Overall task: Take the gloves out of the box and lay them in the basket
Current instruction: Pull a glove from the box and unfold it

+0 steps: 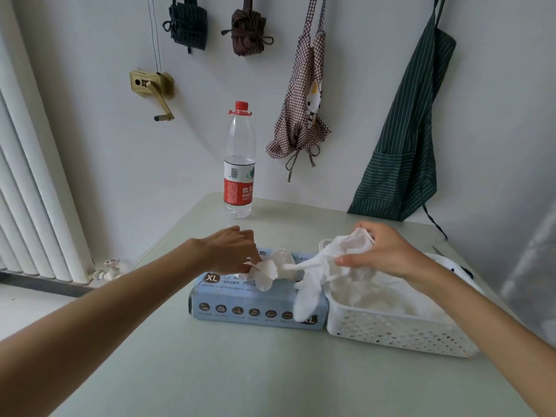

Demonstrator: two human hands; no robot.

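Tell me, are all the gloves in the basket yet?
Not yet. Some gloves already lie in the white basket. The right hand holds one glove over the basket's edge, its end dangling over the box. The left hand pinches another glove at the box opening. How many remain inside is hidden.

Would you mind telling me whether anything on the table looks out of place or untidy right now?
Only one thing: the glove held by the right hand hangs over the basket rim, its fingers draped across the box instead of lying inside. The left hand pinches another glove at the box opening.
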